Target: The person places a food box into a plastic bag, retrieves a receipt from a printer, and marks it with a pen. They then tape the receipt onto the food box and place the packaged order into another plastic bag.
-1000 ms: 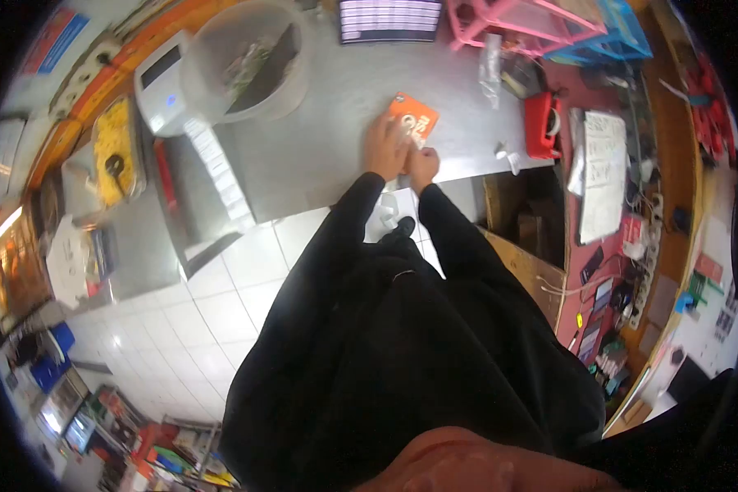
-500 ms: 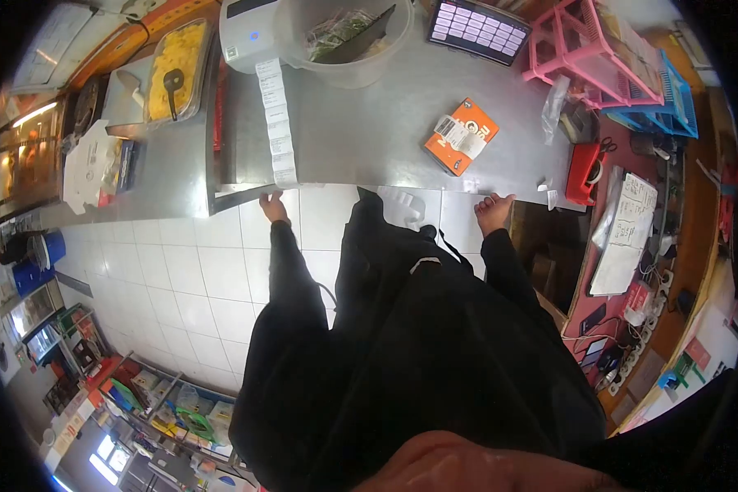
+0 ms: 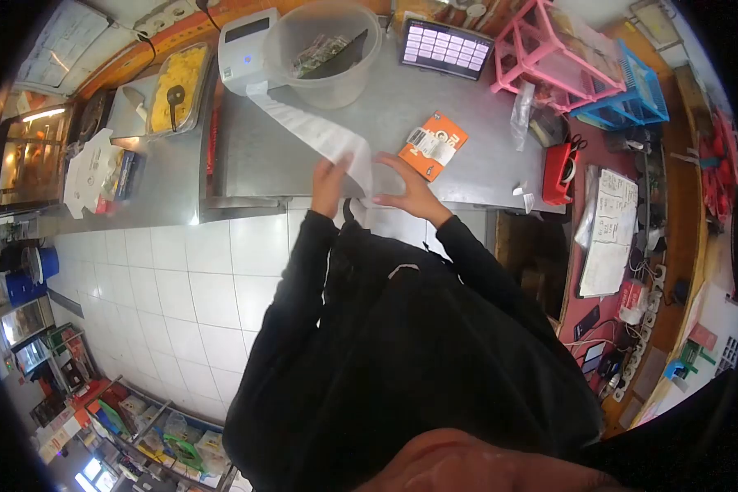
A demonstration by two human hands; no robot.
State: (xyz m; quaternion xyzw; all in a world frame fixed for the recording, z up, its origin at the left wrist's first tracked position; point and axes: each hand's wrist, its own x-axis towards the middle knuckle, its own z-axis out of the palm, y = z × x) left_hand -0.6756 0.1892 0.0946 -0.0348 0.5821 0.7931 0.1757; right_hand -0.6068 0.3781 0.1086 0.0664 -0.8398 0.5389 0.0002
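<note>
A long white receipt strip (image 3: 312, 131) runs from the white printer (image 3: 246, 51) at the back of the steel counter (image 3: 467, 164) down to my hands at the front edge. My left hand (image 3: 330, 184) grips the strip's lower part from the left. On the strip's right side my right hand (image 3: 402, 190) holds its end, fingers spread. An orange box (image 3: 433, 145) with a white label lies on the counter just right of my right hand, not touched.
A clear plastic tub (image 3: 328, 53) stands beside the printer, a tablet screen (image 3: 444, 49) to its right. Pink and blue racks (image 3: 574, 57) fill the back right. A red tape dispenser (image 3: 559, 172) sits at the right. A tray of yellow food (image 3: 174, 75) is at the left.
My left hand took the hanging strip at the counter edge and pulled it right. My right hand left the counter edge and came in onto the strip. The view shifted slightly.
</note>
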